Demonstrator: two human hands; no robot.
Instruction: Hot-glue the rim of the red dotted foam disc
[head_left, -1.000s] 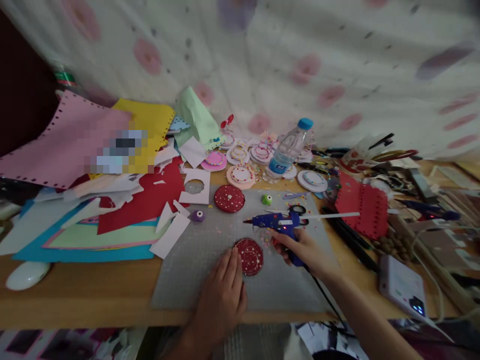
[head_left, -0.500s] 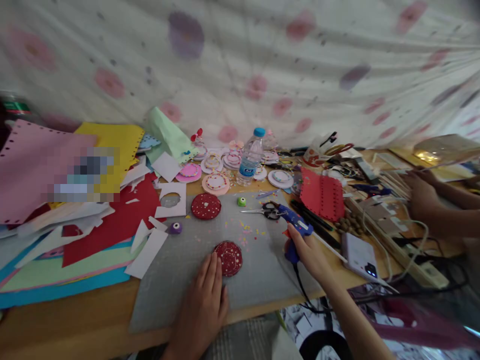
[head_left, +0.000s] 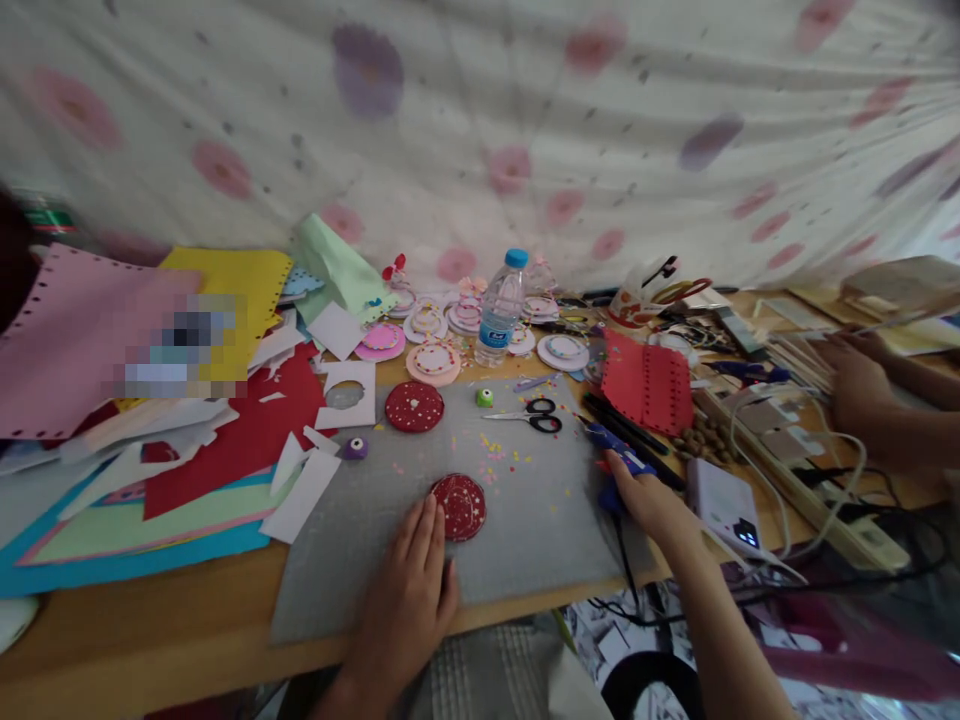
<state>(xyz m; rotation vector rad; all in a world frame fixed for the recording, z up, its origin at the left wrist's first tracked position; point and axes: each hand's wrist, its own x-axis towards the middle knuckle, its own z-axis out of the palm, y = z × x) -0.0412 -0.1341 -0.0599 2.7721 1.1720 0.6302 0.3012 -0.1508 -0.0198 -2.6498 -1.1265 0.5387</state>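
Note:
My left hand (head_left: 412, 580) lies flat on the grey mat (head_left: 360, 520), fingers stretched out together. Its fingertips touch the left edge of a dark red round piece (head_left: 460, 508) with white stars. My right hand (head_left: 654, 505) is wrapped round a blue hot glue gun (head_left: 619, 448), whose nozzle points up and left over the mat's right side. A second dark red disc with white dots (head_left: 414, 407) lies farther back. Black-handled scissors (head_left: 541, 416), a green craft punch (head_left: 484, 398) and a purple punch (head_left: 355, 447) lie around, with small confetti bits on the mat.
Coloured paper and scraps (head_left: 232, 450) cover the left. A water bottle (head_left: 501, 310) stands among small decorated paper hats at the back. To the right are a red perforated sheet (head_left: 646, 382), a phone (head_left: 724, 508), a power strip (head_left: 817, 500) and another person's hands (head_left: 862, 385).
My right hand has moved right with the glue gun, away from the scissors, which now show fully. My left hand stays by the red round piece.

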